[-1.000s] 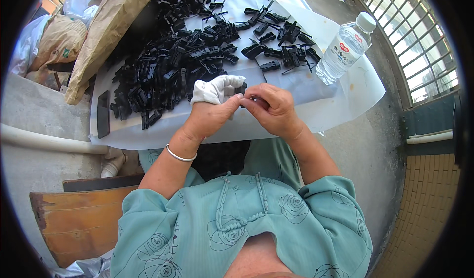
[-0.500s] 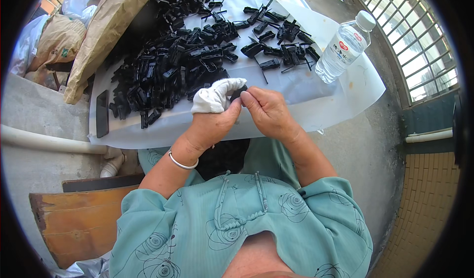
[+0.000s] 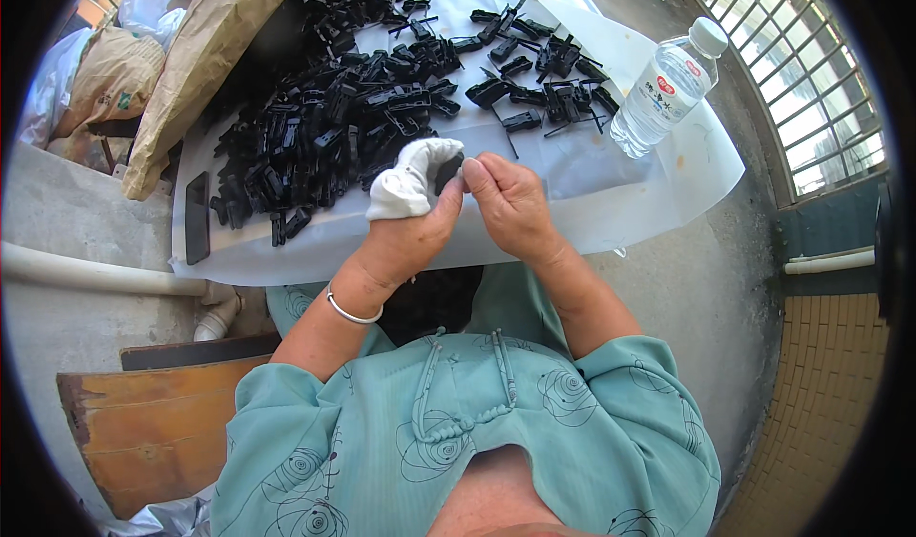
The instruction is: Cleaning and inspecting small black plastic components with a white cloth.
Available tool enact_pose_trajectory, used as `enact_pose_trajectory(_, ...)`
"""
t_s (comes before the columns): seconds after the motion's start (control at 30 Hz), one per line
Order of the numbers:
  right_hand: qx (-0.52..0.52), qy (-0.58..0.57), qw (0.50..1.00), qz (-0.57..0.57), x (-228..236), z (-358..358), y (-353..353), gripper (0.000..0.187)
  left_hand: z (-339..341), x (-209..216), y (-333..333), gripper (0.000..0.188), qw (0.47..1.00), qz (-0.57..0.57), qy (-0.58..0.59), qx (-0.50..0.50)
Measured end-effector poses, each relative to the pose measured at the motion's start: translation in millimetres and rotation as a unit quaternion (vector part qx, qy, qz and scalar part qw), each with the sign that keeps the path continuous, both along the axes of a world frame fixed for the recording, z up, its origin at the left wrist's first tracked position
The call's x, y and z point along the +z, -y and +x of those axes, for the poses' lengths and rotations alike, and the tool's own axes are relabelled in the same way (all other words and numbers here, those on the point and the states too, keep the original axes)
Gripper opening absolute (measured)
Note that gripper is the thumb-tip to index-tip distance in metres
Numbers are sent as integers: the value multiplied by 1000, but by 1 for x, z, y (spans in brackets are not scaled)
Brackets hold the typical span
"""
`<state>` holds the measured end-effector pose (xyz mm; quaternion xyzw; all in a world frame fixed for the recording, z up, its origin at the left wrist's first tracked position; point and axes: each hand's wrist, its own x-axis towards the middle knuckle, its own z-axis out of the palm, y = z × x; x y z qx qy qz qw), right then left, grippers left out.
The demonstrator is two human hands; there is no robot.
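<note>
My left hand [image 3: 416, 208], its fingers covered by a white cloth glove with the thumb bare, is closed around a small black plastic part [image 3: 447, 172]. The part is mostly hidden by the glove and fingers. My bare right hand [image 3: 513, 203] meets it from the right, thumb and forefinger pinched at the part's edge; whether a tiny piece sits in that pinch I cannot make out. Both hands are above the near edge of the table. Just beyond them lies a big heap of similar black plastic parts [image 3: 315, 141], with a looser group [image 3: 568, 103] to the right.
A clear water bottle [image 3: 658, 98] with a white cap stands on the white table sheet [image 3: 592, 217] at the right. A dark phone-like slab [image 3: 197, 217] lies at the left edge. Brown paper [image 3: 181, 89] rises beside the heap. A barred window [image 3: 801, 60] is at far right.
Both hands have shifted slightly left, still together at the black part. The gloved left hand has turned a little, so its cloth rises higher. The heap and bottle look the same.
</note>
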<state>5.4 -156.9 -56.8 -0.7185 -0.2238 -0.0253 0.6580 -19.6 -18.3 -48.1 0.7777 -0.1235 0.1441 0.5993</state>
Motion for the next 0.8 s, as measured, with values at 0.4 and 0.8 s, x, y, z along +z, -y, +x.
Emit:
enact_pose_trajectory(0.4, 50, 79, 994, -53, 12, 5, 23, 13, -5, 24, -11, 33, 978, -23, -187, -86)
enact_pose_trajectory(0.8, 88, 48, 989, -108, 8, 2, 15, 18, -5, 14, -1, 24, 987, 156, -16, -43)
